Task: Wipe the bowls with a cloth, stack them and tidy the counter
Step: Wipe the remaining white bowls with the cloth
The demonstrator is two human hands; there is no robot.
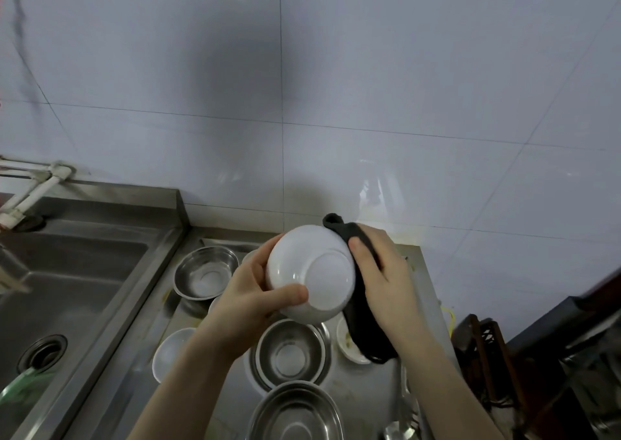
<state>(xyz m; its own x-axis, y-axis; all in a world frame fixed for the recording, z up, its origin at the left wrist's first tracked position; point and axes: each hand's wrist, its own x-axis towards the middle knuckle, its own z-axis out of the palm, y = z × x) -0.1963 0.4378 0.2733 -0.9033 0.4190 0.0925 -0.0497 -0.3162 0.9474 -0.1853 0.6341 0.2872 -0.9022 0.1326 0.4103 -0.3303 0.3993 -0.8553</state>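
Head view: pale tiled wall behind; steel desk [415,271] with a sink [67,278] to its left. We hold a white bowl [311,273] above the desk, its base turned toward us. Left hand [250,293] curls round the bowl's rim, thumb pressed on its outside. Right hand [379,278] presses a dark cloth [361,301] to the bowl's right edge, fingers clamped over the fabric; whether the cloth reaches inside, we cannot tell.

Step in hand, as we judge it: wiping this bowl. Below lie steel bowls [289,355] and another white bowl [169,352], unstacked; a small dish [347,338] looks soiled.

Next move calls for turning the bowl against the cloth, then choosing a stacking spot.
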